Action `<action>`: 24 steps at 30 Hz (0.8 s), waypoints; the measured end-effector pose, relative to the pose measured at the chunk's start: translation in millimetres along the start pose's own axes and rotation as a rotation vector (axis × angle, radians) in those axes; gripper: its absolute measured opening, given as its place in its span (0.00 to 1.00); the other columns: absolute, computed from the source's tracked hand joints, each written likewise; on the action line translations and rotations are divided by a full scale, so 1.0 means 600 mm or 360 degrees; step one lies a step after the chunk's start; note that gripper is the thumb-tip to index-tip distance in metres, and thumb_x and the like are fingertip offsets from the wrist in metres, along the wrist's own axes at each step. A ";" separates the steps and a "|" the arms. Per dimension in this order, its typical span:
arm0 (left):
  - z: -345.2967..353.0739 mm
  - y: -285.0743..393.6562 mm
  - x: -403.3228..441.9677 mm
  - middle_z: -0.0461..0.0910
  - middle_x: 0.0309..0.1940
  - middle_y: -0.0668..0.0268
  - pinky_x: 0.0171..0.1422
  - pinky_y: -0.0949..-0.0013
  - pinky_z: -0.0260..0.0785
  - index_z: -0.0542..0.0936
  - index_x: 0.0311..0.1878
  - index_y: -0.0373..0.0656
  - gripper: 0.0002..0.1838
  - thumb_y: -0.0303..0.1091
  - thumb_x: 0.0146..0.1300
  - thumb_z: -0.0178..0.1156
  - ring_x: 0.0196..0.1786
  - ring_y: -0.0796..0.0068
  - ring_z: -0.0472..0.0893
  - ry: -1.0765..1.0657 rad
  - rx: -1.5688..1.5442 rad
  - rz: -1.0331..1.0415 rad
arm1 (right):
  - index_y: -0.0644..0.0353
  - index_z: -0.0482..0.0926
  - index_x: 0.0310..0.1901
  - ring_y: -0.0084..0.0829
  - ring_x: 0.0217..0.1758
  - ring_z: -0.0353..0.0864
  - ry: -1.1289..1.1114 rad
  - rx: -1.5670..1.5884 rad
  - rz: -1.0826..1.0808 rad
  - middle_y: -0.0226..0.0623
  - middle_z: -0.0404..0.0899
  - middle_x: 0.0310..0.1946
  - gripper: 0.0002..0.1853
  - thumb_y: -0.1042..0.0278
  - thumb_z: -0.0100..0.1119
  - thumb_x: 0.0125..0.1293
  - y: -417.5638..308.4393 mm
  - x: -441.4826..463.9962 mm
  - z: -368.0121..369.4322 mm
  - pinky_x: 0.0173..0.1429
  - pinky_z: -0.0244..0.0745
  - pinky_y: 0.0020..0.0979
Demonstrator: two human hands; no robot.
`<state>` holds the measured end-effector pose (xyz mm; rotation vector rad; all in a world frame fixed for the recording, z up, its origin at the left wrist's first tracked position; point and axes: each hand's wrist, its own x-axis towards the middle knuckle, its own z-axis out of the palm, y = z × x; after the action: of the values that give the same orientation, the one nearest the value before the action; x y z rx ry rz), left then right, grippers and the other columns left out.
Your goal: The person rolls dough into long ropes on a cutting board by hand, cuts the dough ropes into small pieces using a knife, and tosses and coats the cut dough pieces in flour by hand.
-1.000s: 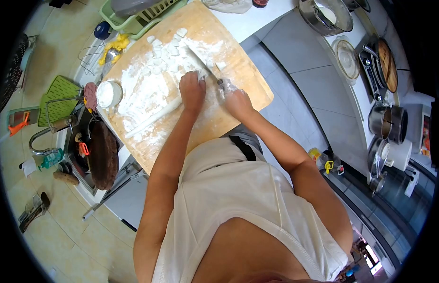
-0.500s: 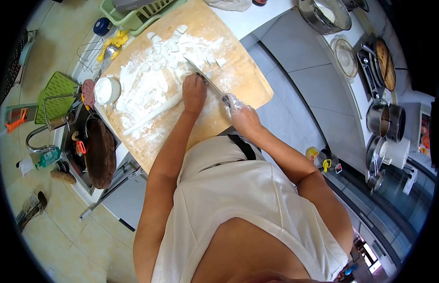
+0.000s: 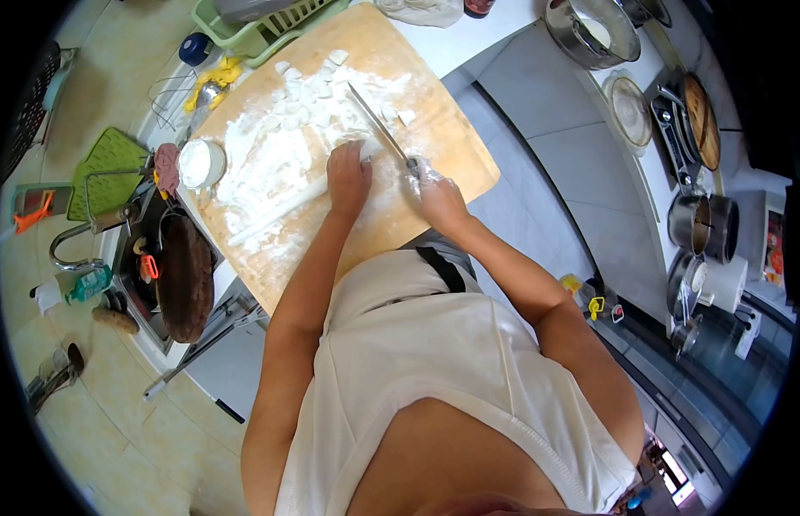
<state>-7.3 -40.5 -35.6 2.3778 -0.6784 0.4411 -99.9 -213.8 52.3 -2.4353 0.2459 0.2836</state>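
Observation:
My right hand (image 3: pixel 440 199), dusted with flour, is closed around the handle of a knife (image 3: pixel 378 123). Its blade points away and to the left above the wooden board (image 3: pixel 464 142). On a long white dough roll (image 3: pixel 280 212) rests my left hand (image 3: pixel 349 176), fingers curled over its near end. A bit of white dough shows just right of those fingers, partly hidden. Small cut dough pieces (image 3: pixel 295 93) lie scattered at the far side of the board amid loose flour (image 3: pixel 261 155).
A white tub of flour (image 3: pixel 200 163) stands at the board's left edge. Left of it, a sink holds a large dark round pan or lid (image 3: pixel 187 279). A green dish rack (image 3: pixel 254 39) is behind the board. Pots (image 3: pixel 593 39) line the right counter.
The knife has moved right, away from my left hand, and its blade is now apart from the fingers. My left hand has shifted slightly left and toward me, revealing dough beside it.

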 end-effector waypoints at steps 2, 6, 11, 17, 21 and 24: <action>-0.007 -0.007 0.000 0.77 0.48 0.54 0.60 0.51 0.67 0.76 0.48 0.39 0.15 0.26 0.56 0.63 0.52 0.51 0.75 -0.0031 -0.0041 -0.0051 | 0.61 0.67 0.64 0.63 0.43 0.81 -0.0026 0.0017 -0.0077 0.62 0.82 0.42 0.21 0.67 0.49 0.71 -0.008 -0.020 -0.021 0.47 0.76 0.56; -0.011 -0.014 0.017 0.76 0.42 0.55 0.55 0.52 0.68 0.75 0.45 0.39 0.13 0.24 0.55 0.63 0.49 0.52 0.75 -0.0093 0.0003 -0.0116 | 0.64 0.73 0.55 0.58 0.40 0.83 0.0065 -0.0066 -0.0261 0.58 0.83 0.39 0.16 0.62 0.51 0.73 -0.023 -0.059 -0.021 0.45 0.78 0.53; -0.007 -0.021 0.022 0.74 0.38 0.55 0.50 0.53 0.68 0.74 0.38 0.38 0.08 0.23 0.54 0.61 0.45 0.52 0.74 -0.0044 0.0007 -0.0069 | 0.60 0.68 0.58 0.61 0.42 0.82 -0.0050 -0.0061 -0.0171 0.60 0.82 0.42 0.16 0.68 0.48 0.71 -0.023 -0.063 0.005 0.46 0.76 0.55; -0.002 -0.034 0.016 0.76 0.40 0.55 0.53 0.53 0.68 0.76 0.42 0.38 0.10 0.25 0.56 0.62 0.47 0.52 0.75 -0.0083 0.0091 -0.0077 | 0.67 0.72 0.53 0.60 0.39 0.83 -0.0155 -0.0225 -0.0025 0.57 0.83 0.38 0.15 0.65 0.46 0.73 -0.020 -0.036 0.016 0.44 0.78 0.55; -0.024 -0.015 0.001 0.77 0.46 0.55 0.57 0.53 0.68 0.77 0.47 0.38 0.15 0.25 0.56 0.65 0.52 0.51 0.75 -0.0040 0.0144 -0.0277 | 0.66 0.71 0.55 0.60 0.40 0.83 -0.0041 -0.0176 -0.0148 0.59 0.83 0.39 0.16 0.64 0.46 0.73 0.011 -0.018 0.041 0.44 0.78 0.55; -0.031 -0.024 -0.017 0.78 0.49 0.54 0.58 0.52 0.68 0.77 0.48 0.39 0.16 0.25 0.56 0.66 0.53 0.51 0.75 -0.0066 0.0076 -0.0194 | 0.64 0.71 0.57 0.61 0.40 0.83 -0.0017 -0.0112 -0.0095 0.59 0.83 0.40 0.16 0.64 0.48 0.73 0.002 -0.034 0.024 0.45 0.78 0.55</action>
<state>-10.2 -15.4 -33.0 2.4633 -0.5434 0.3607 -121.9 -203.1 46.0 -2.5050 0.1605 0.2830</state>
